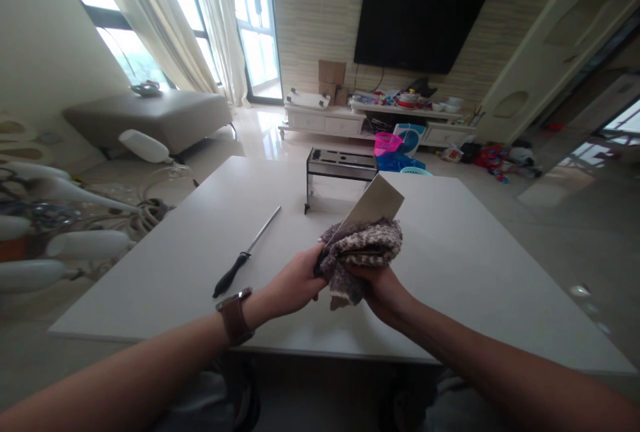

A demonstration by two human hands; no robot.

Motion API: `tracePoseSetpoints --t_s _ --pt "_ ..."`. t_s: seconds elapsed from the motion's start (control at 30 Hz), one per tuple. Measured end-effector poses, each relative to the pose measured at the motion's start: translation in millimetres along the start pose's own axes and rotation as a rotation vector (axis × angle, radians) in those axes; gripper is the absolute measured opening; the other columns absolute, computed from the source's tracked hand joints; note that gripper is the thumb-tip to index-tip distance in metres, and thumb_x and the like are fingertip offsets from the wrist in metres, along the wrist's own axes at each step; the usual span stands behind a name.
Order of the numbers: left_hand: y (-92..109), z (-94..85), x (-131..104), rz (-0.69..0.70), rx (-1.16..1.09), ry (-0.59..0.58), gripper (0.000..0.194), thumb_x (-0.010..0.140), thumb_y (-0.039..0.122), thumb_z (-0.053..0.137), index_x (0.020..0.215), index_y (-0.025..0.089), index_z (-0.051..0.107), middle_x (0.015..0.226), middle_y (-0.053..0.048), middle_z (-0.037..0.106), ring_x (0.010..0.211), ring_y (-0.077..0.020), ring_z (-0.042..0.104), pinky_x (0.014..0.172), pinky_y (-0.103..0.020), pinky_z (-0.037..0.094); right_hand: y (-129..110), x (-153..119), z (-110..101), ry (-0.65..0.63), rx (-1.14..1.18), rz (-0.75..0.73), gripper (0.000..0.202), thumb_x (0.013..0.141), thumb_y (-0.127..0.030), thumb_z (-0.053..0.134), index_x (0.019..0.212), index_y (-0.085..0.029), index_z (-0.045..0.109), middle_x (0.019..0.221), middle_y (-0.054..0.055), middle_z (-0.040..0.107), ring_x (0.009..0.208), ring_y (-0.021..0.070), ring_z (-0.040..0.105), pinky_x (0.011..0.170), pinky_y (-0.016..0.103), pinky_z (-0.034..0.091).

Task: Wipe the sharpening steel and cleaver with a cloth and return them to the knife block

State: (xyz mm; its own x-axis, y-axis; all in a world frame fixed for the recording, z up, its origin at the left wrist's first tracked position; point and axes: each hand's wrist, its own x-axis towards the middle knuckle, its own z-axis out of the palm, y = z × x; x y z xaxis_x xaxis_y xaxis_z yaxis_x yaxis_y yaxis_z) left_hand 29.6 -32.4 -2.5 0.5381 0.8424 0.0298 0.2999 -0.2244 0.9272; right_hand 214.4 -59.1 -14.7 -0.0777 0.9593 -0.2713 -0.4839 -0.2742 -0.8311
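My left hand (300,277) is closed around the dark handle of a cleaver (376,200), whose broad blade points up and away to the right. A fuzzy grey-brown cloth (367,245) is folded about the lower part of the blade. Beneath that cloth my right hand (383,289) grips it from the right, its fingers partly hidden by the folds. To the left, a honing steel (246,255) with a black handle lies on the white table (440,272). Beyond the blade stands a knife block (342,164) with a slotted metal top and see-through sides.
A chandelier with white shades (90,245) sits on the floor at the table's left. Past the far edge are a pink basket (387,145) and a blue bag (400,162). A low cabinet (345,124) runs along the wall under a television (424,13).
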Motion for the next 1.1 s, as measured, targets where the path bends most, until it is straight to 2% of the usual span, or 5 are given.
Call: tracePoseSetpoints --t_s 0.4,0.57,0.73,0.93,1.1 --pt "11.9 3.7 1.2 -0.149 -0.182 0.014 0.022 0.084 0.025 0.06 0.103 0.018 0.053 0.067 0.005 0.056 0.045 -0.0103 0.058 0.036 -0.018 0.045 -33.0 29.3 -2.9 0.18 -0.072 -0.14 0.042 0.051 -0.016 0.088 0.091 -0.015 0.075 0.095 0.006 0.079 0.085 0.0253 0.073 0.081 0.038 0.06" --pt "8.3 -1.5 -4.6 -0.179 -0.138 -0.018 0.016 0.082 0.028 0.062 0.088 0.02 0.049 0.062 0.007 0.05 0.044 -0.0091 0.054 0.038 -0.018 0.042 -59.2 47.9 -24.7 0.303 0.0 -0.23 0.037 0.051 -0.014 0.086 0.086 -0.018 0.073 0.09 0.004 0.079 0.08 0.023 0.073 0.073 0.034 0.063" --pt "-3.3 -20.8 -12.6 -0.198 -0.002 -0.067 0.021 0.083 0.038 0.062 0.085 0.02 0.051 0.059 0.008 0.046 0.042 -0.0099 0.05 0.036 -0.019 0.039 -70.8 52.5 -51.6 0.359 -0.056 -0.312 0.038 0.052 -0.018 0.086 0.087 -0.019 0.074 0.089 0.002 0.079 0.085 0.0239 0.073 0.08 0.036 0.062" --pt "-15.8 -46.1 -24.2 -0.159 0.255 -0.155 0.026 0.083 0.044 0.064 0.087 0.018 0.063 0.064 0.004 0.051 0.048 -0.0097 0.047 0.045 -0.021 0.035 -70.2 36.0 -73.3 0.038 -0.343 -0.171 0.048 0.054 -0.02 0.09 0.1 -0.016 0.075 0.104 0.008 0.079 0.097 0.0298 0.073 0.093 0.044 0.058" --pt "-31.3 -47.0 -34.1 -0.091 0.375 -0.244 0.023 0.086 0.039 0.062 0.08 0.017 0.064 0.064 0.004 0.053 0.058 -0.011 0.045 0.054 -0.023 0.033 -55.5 27.8 -72.9 -0.166 -0.72 -0.136 0.059 0.046 -0.018 0.094 0.102 -0.016 0.076 0.104 0.007 0.079 0.104 0.0325 0.07 0.101 0.05 0.052"
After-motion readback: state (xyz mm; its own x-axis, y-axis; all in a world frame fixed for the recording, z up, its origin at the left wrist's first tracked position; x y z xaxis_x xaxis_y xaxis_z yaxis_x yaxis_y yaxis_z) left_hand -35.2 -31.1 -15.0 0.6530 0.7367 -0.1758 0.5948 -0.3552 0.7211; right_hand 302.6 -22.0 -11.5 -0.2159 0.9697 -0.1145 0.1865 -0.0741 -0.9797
